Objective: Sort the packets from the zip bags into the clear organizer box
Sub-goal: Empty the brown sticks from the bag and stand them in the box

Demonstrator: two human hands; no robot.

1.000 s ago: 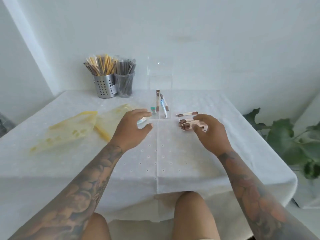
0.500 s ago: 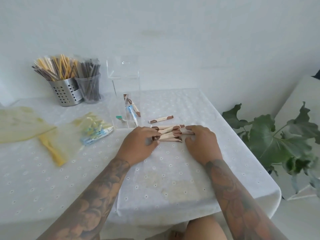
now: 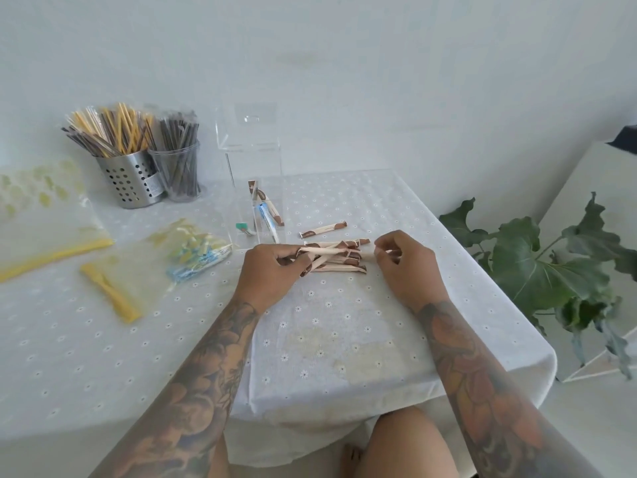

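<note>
Both hands are on the pile of brown-and-cream packets (image 3: 336, 258) in the middle of the table (image 3: 344, 339). Left hand (image 3: 272, 274) has its grip curled round the left ends of a few sticks, pinching them between thumb and fingers so they lift a bit off the pile. Right hand (image 3: 405, 267) is at the pile's right end, fingers curled in and pinching what looks like the tip of one stick, though that bit is small and hard to make out.

One stray packet (image 3: 322, 230) lies just behind the pile, apart from it. Behind and left of the pile is the clear box (image 3: 253, 174), lid up, with a couple of brown sticks and a blue one standing tilted inside, plus a small green packet low down; which compartment each sits in I can't tell through the clear walls.

Left of the pile there's a yellow zip bag (image 3: 165, 260) with blue and yellow-green packets showing through it. Further left, a second bag (image 3: 44, 215), lying flat, contents unclear.

Way behind the pile to the left, against the wall, a holed steel cup (image 3: 129, 181) stuffed with yellow and brown sticks, and touching it a clear cup (image 3: 179, 175) of dark ones. Right of the pile, past the table edge, a big leafy plant (image 3: 537, 267).
</note>
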